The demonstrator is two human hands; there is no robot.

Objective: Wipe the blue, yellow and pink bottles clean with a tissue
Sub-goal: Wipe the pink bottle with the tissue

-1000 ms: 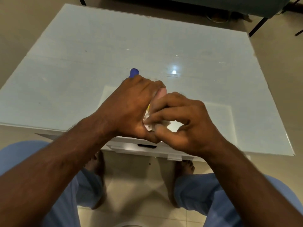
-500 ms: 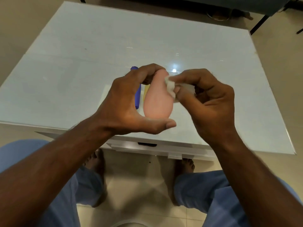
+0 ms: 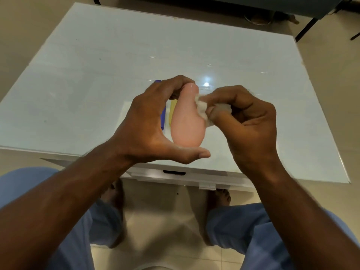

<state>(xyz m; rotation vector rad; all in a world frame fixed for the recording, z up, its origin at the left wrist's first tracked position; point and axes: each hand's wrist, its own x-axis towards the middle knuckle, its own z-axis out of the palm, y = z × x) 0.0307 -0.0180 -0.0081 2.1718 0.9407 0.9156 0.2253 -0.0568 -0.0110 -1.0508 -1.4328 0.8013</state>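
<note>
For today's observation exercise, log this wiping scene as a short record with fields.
Surface: white table
Left hand: pinches the pink bottle end to end, thumb under its base
Right hand: presses a crumpled tissue against the bottle's neck
Blue bottle: behind the left hand, mostly hidden
Yellow bottle: sliver visible beside the blue

Left hand clamped — right hand pinching.

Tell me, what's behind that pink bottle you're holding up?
Behind the pink bottle, slivers of a yellow bottle and a blue bottle show on the white table. The left hand and pink bottle cover most of both.
</note>
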